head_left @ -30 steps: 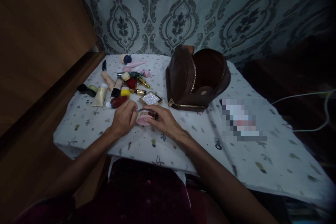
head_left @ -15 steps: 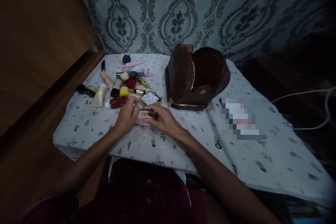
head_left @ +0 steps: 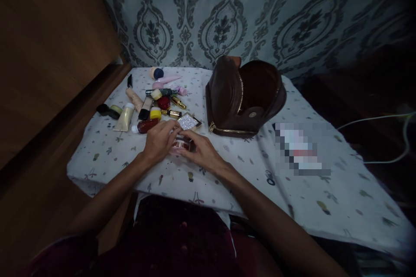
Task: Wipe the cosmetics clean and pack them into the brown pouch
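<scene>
Low over the table, both my hands close around a small round cosmetic jar [head_left: 180, 143] with a coppery band and some pink on it. My left hand [head_left: 159, 142] grips it from the left, fingers curled over its far side. From the right, my right hand [head_left: 201, 150] holds it with the thumb in front and fingers behind. Much of the jar is hidden by the fingers. Just beyond it lies a glittery diamond-shaped compact [head_left: 187, 122]. A dark red bottle [head_left: 147, 126] with a white cap lies by my left hand.
Cosmetics lie at the left, among them a cream tube [head_left: 125, 117], a yellow-lidded jar [head_left: 155, 114], a red jar [head_left: 164, 103] and a pink brush [head_left: 167, 79]. A brown zippered bag [head_left: 224, 95] stands unzipped behind my right hand. A blurred-out item [head_left: 300, 149] lies at the right.
My left hand has closed in further over the jar, and less of its pink part shows. The jar stays in about the same place; the view has shifted slightly.
</scene>
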